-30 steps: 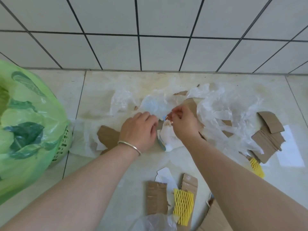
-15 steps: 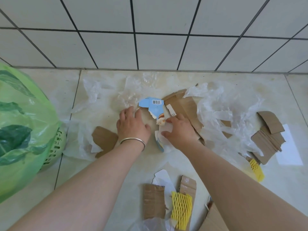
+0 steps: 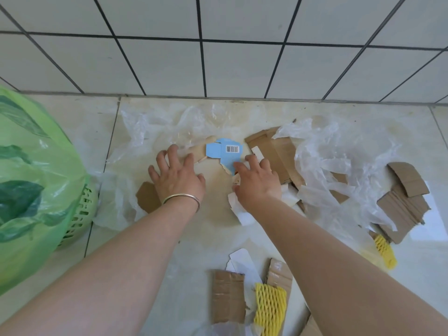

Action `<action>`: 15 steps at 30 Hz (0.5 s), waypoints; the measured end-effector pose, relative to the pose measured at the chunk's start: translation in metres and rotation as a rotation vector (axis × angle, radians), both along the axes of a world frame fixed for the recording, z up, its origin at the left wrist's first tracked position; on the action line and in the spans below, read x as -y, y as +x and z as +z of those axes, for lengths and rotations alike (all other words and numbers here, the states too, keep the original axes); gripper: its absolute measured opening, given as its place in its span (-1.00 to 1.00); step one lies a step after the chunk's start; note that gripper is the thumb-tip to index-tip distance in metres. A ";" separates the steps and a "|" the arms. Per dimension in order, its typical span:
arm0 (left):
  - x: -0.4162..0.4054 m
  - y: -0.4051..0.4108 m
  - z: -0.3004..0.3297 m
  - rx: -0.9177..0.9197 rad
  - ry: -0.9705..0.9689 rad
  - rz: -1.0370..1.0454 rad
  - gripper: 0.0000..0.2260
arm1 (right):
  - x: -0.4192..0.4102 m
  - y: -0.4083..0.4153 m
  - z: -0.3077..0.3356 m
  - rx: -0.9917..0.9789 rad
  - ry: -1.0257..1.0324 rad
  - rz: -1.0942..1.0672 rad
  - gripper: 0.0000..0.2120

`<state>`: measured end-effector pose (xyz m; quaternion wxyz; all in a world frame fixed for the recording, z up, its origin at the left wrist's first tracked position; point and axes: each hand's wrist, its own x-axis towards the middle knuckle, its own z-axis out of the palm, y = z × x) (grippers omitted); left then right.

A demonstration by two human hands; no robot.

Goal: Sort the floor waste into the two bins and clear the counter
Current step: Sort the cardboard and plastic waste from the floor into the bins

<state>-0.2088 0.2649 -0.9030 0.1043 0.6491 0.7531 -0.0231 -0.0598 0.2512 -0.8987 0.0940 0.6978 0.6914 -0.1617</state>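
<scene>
Both hands are down on the pale floor tiles (image 3: pixel 201 241) amid scattered waste, close to the white tiled wall (image 3: pixel 242 64). The left hand (image 3: pixel 178 177), a metal bangle (image 3: pixel 182 199) on its wrist, lies palm-down with fingers spread, the fingertips touching clear plastic film (image 3: pixel 155 132) and the edge of a tan card piece (image 3: pixel 197 151). The right hand (image 3: pixel 258 181) also has its fingers spread and loosely curved, tips resting on a torn light-blue carton scrap (image 3: pixel 224 152) (a barcode shows on it); whether any finger actually grips the scrap is hard to say. White paper (image 3: pixel 242 214) pokes out from under that wrist. Brown cardboard (image 3: pixel 278 154) lies just beside the right hand, crumpled film (image 3: pixel 339 161) and more cardboard pieces (image 3: pixel 402 202) further right. Nearer the camera sit a cardboard strip (image 3: pixel 226 297) and yellow foam netting (image 3: pixel 270 309). The green-bagged bin (image 3: pixel 31 185) stands at the left.
</scene>
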 end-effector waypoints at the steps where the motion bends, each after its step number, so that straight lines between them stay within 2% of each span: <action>1: 0.003 -0.002 0.001 -0.004 0.018 -0.031 -0.62 | 0.001 -0.001 0.001 -0.010 0.016 0.009 -0.57; 6: 0.035 -0.006 -0.007 0.001 0.077 -0.139 -0.61 | 0.024 0.002 0.004 -0.069 0.047 0.023 -0.64; 10: 0.059 -0.008 -0.016 0.030 0.168 -0.162 -0.61 | 0.051 -0.002 0.002 -0.106 0.157 -0.010 -0.86; 13: 0.072 -0.009 -0.015 0.015 0.198 -0.208 -0.69 | 0.060 -0.006 0.002 -0.137 0.145 -0.080 -0.82; 15: 0.072 -0.010 -0.012 0.043 0.233 -0.222 -0.80 | 0.060 -0.011 0.005 -0.180 0.133 -0.153 -0.71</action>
